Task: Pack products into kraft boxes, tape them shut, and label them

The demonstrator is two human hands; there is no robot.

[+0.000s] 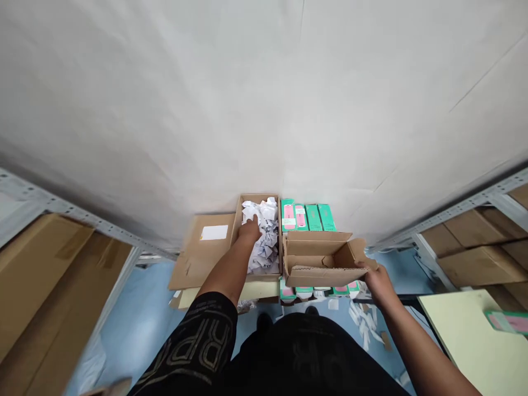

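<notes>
My left hand (249, 230) reaches down into an open cardboard box (239, 212) filled with crumpled white paper (266, 236); its fingers curl into the paper, and whether they hold any is hidden. My right hand (377, 280) grips the right flap of a smaller empty cardboard box (317, 258) that rests over rows of green and pink packets (307, 216). More of these packets (317, 290) show under the box's near edge.
A flat cardboard sheet with a white label (202, 250) lies left of the paper box. Metal shelving with large cartons stands at left (49, 275) and right (474, 242). A pale green table (470, 335) with one packet (509, 320) is at right. Paper scraps (363, 319) litter the blue floor.
</notes>
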